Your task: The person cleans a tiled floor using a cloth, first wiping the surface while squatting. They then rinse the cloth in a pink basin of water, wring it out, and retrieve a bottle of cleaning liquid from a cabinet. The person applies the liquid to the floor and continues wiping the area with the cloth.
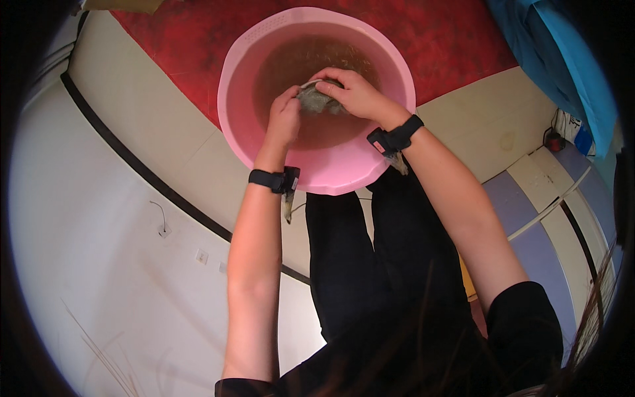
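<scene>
A wet, grey-green bundle (317,100), which looks like soaked cloth, is held between both hands over a pink plastic basin (342,181). Murky brown water (317,131) with small floating bits fills the bottom of the basin. My left hand (285,115) grips the bundle's left end, near a pale cord-like strip (310,83) along its top edge. From the right, my right hand (349,91) closes over the bundle with the thumb on the near side. The bundle's underside meets the water, and the fingers hide part of it.
The basin stands partly on a red mat (173,44) laid over pale floor tiles (476,119). Blue sheeting (570,64) hangs at the upper right, above a lilac-and-cream cabinet (533,248). A white wall (114,238) with a dark skirting strip (149,168) runs along the left.
</scene>
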Demonstrator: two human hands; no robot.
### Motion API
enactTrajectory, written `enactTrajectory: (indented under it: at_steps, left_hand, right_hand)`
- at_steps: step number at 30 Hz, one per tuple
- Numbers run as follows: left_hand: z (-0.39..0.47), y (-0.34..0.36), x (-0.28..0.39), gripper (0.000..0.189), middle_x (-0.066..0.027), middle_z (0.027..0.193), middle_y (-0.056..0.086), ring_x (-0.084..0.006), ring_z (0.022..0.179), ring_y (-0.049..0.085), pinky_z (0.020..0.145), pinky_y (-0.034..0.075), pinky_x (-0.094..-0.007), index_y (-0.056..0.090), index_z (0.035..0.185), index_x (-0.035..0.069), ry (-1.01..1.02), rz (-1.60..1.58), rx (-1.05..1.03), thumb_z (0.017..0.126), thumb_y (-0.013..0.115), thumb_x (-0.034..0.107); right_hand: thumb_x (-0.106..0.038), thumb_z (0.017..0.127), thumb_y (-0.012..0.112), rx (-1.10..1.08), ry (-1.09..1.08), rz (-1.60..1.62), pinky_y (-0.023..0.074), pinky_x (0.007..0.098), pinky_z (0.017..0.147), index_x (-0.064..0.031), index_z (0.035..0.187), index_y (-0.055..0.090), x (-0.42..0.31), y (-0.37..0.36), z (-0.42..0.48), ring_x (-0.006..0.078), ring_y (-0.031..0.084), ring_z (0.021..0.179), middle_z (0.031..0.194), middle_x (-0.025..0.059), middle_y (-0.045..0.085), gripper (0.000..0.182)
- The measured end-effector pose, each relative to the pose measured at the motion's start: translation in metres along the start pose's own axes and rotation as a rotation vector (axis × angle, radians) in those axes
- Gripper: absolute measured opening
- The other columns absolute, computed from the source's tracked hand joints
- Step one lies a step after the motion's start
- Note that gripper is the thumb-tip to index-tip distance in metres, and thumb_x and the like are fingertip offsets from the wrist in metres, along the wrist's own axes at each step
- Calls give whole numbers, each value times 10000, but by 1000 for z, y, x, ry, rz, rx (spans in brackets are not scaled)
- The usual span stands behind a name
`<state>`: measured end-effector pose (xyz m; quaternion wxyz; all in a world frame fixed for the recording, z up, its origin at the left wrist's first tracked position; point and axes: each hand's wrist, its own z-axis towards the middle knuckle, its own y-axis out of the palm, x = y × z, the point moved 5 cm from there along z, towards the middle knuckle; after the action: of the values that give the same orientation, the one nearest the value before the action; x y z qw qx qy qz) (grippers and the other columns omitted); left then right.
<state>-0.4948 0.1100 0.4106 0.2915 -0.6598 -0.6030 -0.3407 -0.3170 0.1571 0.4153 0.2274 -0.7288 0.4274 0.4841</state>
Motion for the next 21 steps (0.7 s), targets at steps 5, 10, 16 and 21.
enactTrajectory:
  at_steps: [5, 10, 16, 21]
  left_hand:
    - [-15, 6, 15, 419, -67, 1007, 698, -153, 865, 643, 806, 516, -291, 671, 1185, 12, -74, -349, 182, 1070, 472, 363]
    - [-15, 21, 16, 457, -50, 975, 683, -111, 794, 608, 677, 495, -257, 637, 1221, 26, -133, -590, 193, 1088, 503, 442]
    - [-3, 33, 3, 466, -68, 1061, 674, -168, 927, 647, 809, 544, -311, 567, 1308, 35, 57, -379, 276, 1028, 657, 397]
    - [-7, 46, -2, 504, -116, 1196, 663, -222, 1097, 650, 942, 553, -370, 594, 1261, -2, -120, -649, 125, 1003, 684, 421]
  right_hand:
    - [-108, 931, 715, -15, -83, 161, 529, 366, 948, -47, 1245, 649, -17, 6, -14, 233, 665, 1050, 1121, 107, 702, 326]
    - [-70, 929, 695, 167, -61, -1, 526, 345, 948, -37, 1232, 648, 9, 1, -19, 198, 644, 1104, 1157, 116, 691, 308]
    - [-27, 934, 640, 201, 78, 329, 517, 354, 967, 8, 1246, 637, -18, 15, -21, 260, 670, 1060, 1198, 151, 689, 314]
    - [5, 922, 610, 123, -83, 158, 532, 369, 965, -15, 1314, 632, -21, 25, -33, 258, 665, 1114, 1262, 149, 674, 394]
